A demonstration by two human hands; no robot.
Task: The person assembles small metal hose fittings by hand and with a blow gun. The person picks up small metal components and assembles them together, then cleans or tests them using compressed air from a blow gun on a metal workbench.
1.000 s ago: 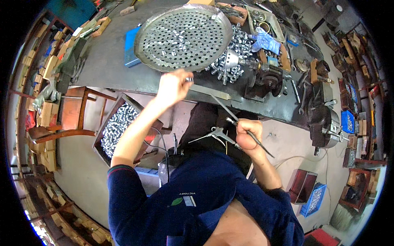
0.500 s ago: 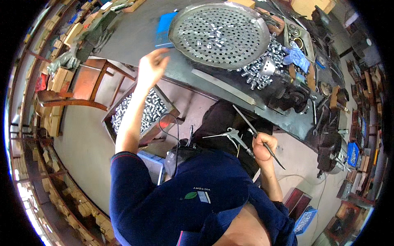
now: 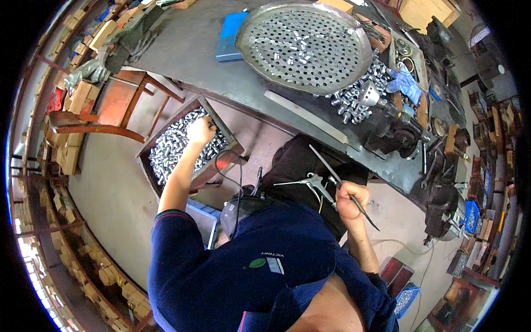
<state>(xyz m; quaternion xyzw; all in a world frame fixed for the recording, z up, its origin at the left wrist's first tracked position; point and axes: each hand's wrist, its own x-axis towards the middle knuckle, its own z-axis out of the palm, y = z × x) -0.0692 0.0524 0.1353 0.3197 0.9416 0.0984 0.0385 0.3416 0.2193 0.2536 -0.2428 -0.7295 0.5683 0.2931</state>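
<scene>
My left hand (image 3: 201,131) is down on the heap of small shiny metal sleeves (image 3: 180,144) that fills a dark, square-sided box (image 3: 239,150). Its fingers are curled in; whatever is between them cannot be made out. Over my lap, my right hand (image 3: 352,199) is closed around a long, slim dark file-like tool (image 3: 322,160), which slants up and left past the fist, its tapered tail sticking out below. A silver air blow gun (image 3: 313,181) with a thin nozzle lies right against that hand; whether the fingers also grip it cannot be told.
On the dark workbench (image 3: 188,55) stands a round perforated metal tray (image 3: 260,66) with a few sleeves on it. Beside it are a blue box (image 3: 228,41), piled sleeves (image 3: 348,105), a blue glove (image 3: 405,86) and a metal strip (image 3: 304,116). A wooden chair (image 3: 117,102) stands left.
My left hand has come down from beside the bench edge into the box of sleeves, and its fingers have curled. My right hand keeps its grip, nearly still. The view has shifted slightly.
</scene>
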